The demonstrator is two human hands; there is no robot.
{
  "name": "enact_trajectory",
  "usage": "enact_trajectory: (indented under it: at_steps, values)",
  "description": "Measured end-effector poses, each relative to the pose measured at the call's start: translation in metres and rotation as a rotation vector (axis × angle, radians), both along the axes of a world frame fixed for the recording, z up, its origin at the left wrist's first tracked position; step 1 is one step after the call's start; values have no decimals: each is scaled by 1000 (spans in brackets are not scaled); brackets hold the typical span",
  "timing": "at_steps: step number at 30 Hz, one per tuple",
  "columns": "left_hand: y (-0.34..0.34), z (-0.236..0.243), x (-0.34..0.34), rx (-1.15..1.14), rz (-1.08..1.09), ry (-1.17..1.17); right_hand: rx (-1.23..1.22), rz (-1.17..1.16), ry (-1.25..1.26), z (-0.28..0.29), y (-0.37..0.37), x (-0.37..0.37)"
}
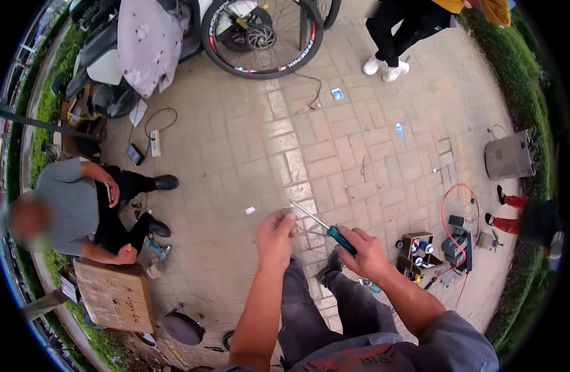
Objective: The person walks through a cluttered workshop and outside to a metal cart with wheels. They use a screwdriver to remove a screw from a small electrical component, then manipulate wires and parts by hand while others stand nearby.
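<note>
My right hand [367, 255] grips a screwdriver [342, 240] by its dark teal handle. The long metal shaft slants up and to the left, its tip just above my left hand [276, 239]. That hand is closed, thumb against fingers, beside the shaft. A thin, curved, wire-like strand [311, 233] runs between the two hands, below the shaft. What my left fingers pinch is too small and too covered to make out. Both hands are held in front of my body, over the paving.
A person [74, 198] sits at the left by a cardboard box [114, 294]. Tool trays [421, 254] and a red hose [446, 208] lie at the right, below a grey bin [510, 155]. A bicycle wheel [260, 68] and scooters stand at the back; another person [409, 31] stands beyond.
</note>
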State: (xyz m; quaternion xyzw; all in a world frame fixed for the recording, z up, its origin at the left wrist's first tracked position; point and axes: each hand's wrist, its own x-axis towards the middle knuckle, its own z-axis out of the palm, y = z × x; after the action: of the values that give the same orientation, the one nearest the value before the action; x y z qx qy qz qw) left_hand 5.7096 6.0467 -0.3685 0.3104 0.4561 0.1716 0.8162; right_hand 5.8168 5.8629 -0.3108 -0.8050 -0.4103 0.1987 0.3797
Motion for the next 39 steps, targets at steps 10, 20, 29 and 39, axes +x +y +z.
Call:
enact_trajectory:
  at_steps: [10,20,29,39]
  values:
    - [-82,204,35,106,-104,-162,329,-145,-162,171,-107,7]
    - [-142,288,48,232,-218,-288,431,-271,-298,227,-165,-20]
    - [-102,254,14,357,-276,-213,269,-484,137,187,-210,-19]
    - [-58,194,-124,180,-67,-57,207,-666,860,75,-215,-3]
